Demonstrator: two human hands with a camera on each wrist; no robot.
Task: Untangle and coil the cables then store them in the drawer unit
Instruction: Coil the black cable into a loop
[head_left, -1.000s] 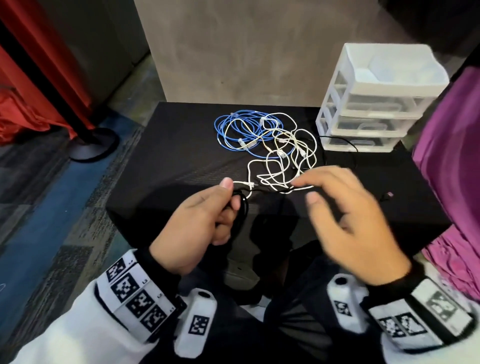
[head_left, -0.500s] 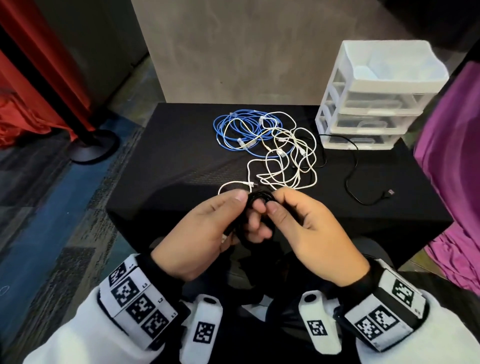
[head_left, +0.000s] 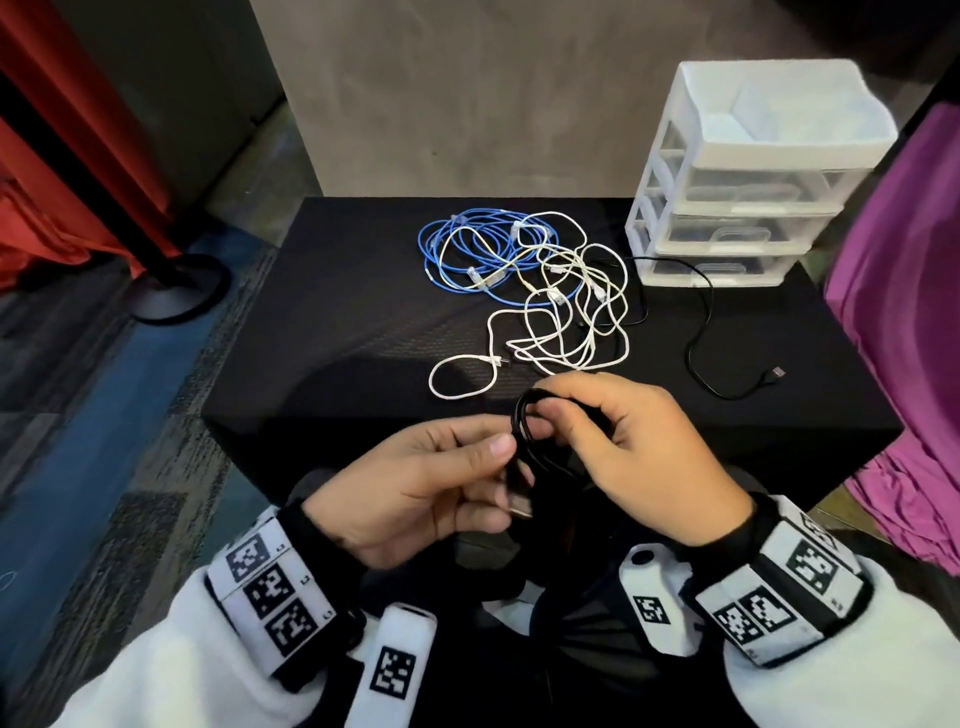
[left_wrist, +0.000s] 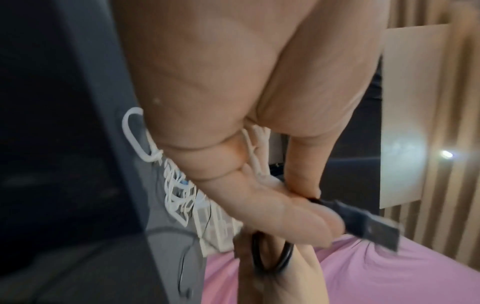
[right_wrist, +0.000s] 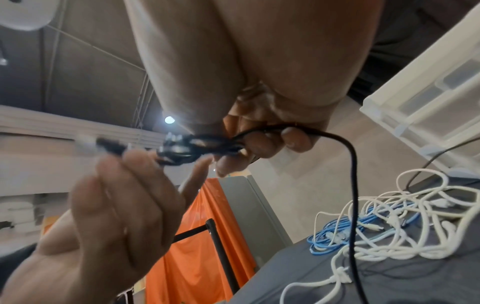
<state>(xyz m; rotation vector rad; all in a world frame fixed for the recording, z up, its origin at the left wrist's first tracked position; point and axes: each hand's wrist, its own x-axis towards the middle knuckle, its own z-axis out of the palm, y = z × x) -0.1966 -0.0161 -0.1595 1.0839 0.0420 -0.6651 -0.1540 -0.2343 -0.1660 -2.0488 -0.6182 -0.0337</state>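
A black cable (head_left: 523, 415) is partly wound into small loops just in front of the table's near edge. My right hand (head_left: 546, 410) grips these loops (right_wrist: 197, 148) with curled fingers. My left hand (head_left: 505, 460) pinches the same cable just behind its USB plug (left_wrist: 369, 224), which hangs below the thumb (head_left: 519, 506). The rest of the black cable trails over the table to its far plug (head_left: 776, 371). A tangle of white cables (head_left: 566, 312) and a blue cable (head_left: 467, 249) lies mid-table. The white drawer unit (head_left: 753, 171) stands at the back right, drawers shut.
The black table (head_left: 337, 312) has bare cloth on its left half. A magenta cloth (head_left: 909, 338) hangs close on the right. A red curtain and a round stand base (head_left: 176, 291) are on the floor to the left.
My right hand came back from above the white tangle and took hold of the black loops. My left hand shifted its pinch to the plug end of the cable.
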